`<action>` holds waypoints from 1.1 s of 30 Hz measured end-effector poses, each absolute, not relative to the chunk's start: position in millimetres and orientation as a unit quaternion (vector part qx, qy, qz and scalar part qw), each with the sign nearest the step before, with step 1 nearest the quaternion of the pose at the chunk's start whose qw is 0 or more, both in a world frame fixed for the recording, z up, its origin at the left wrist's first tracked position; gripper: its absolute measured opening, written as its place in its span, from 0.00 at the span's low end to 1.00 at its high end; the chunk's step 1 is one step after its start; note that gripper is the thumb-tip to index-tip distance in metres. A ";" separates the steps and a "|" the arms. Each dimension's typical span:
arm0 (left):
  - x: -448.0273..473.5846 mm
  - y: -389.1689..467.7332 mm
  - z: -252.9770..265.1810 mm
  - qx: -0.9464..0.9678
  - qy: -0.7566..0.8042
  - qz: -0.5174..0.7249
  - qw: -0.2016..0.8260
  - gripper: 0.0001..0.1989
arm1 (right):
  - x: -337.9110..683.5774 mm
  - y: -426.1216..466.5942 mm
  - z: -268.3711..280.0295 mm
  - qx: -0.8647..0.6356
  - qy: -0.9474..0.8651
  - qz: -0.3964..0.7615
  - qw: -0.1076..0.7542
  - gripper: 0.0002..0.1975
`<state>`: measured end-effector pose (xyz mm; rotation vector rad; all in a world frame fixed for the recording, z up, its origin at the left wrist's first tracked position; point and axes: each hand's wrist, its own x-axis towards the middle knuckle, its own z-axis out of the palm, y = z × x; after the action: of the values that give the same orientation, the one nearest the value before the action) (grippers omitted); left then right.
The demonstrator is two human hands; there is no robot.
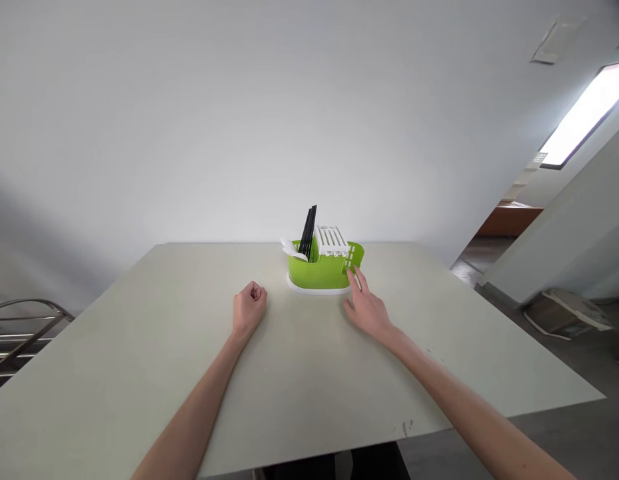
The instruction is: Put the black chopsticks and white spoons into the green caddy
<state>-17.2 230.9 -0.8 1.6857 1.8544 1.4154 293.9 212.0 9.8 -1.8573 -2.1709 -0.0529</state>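
I saw a wide pale grey-green rectangular worktop (139, 347) filling most of the view, with a plain white wall behind it. At lower left, off the worktop's edge, stood a bare metal tube frame (24, 333); to the right, grey floor and a lit ceiling panel (584, 113).

Near the far middle of the worktop sat a lime-green plastic cutlery drainer on a white base tray (319, 270). A white slatted plastic insert (332, 240) lay across its top. Flat black sticks (309, 232) stood upright and slightly tilted in its left compartment, with a white plastic spoon-like piece (292, 249) leaning out beside them.

Right hand (366, 307) was open, fingers loosely spread, fingertips (358, 275) touching the drainer's right front corner, palm on or just above the worktop – couldn't tell which.

Left hand (249, 308) was curled into a loose fist, holding nothing I could see, resting on the worktop left of the drainer, clear of it.
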 end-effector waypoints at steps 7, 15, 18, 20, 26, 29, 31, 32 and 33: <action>-15.0 229.4 -3.9 0.597 0.633 0.473 0.136 0.14 | 306.4 227.2 -0.7 -0.642 -0.761 -0.062 0.066 0.40; -39.2 224.9 -7.7 0.621 0.628 0.445 0.148 0.13 | 316.7 236.0 -0.6 -0.668 -0.741 -0.063 0.010 0.42; -55.0 225.5 -9.8 0.621 0.630 0.436 0.164 0.13 | 323.0 241.2 -4.4 -0.682 -0.730 -0.054 0.007 0.42; -65.6 227.2 -11.8 0.618 0.633 0.433 0.173 0.14 | 329.5 244.9 -7.8 -0.694 -0.718 -0.051 0.002 0.42; -92.1 235.4 -20.1 0.620 0.631 0.435 0.171 0.16 | 357.2 259.5 -15.4 -0.722 -0.690 -0.045 -0.016 0.43; -101.0 238.7 -22.5 0.623 0.630 0.432 0.170 0.15 | 372.9 268.5 -16.1 -0.734 -0.678 -0.039 -0.031 0.43; -106.6 240.4 -23.7 0.621 0.633 0.428 0.173 0.15 | 381.7 274.3 -16.9 -0.742 -0.668 -0.035 -0.042 0.43; -109.5 241.2 -24.4 0.620 0.635 0.427 0.174 0.15 | 385.3 277.0 -17.6 -0.746 -0.664 -0.033 -0.047 0.43; -112.5 241.9 -25.3 0.620 0.636 0.425 0.175 0.15 | 388.5 279.5 -18.3 -0.749 -0.660 -0.031 -0.051 0.43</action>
<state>-112.5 241.9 -25.3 1.7575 1.8004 1.2032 388.5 279.5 -18.3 -2.4321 -2.1426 -0.1015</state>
